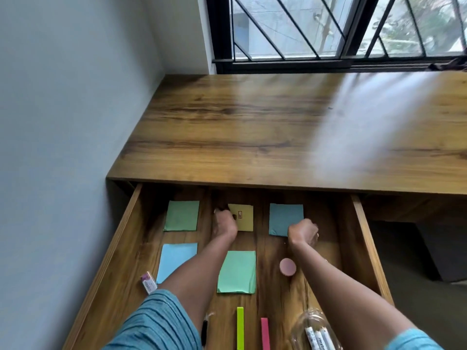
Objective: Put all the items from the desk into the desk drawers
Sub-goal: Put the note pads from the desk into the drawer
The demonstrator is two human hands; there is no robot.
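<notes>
Drawer point(118, 251): pulled open under the desk point(252, 127), with the items inside it.
Yellow pad point(243, 219): lies flat in the far row; we judge the spacing is for tidiness.
Left hand point(225, 224): fingers curled at the yellow pad's left edge, perhaps squaring it; we cannot tell the grip.
Right hand point(302, 232): fingers curled by the dark blue pad point(283, 217); we cannot tell whether they hold anything.

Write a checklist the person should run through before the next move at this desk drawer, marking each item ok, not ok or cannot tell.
1. Wooden drawer open: ok.
2. Yellow square paper pad lying inside the drawer: ok.
3. Left hand grip on that pad: cannot tell.
4. Right hand free of any item: cannot tell, fingers curled.
5. Wooden desk top fully emptied: cannot tell, its right end is out of frame.
</notes>
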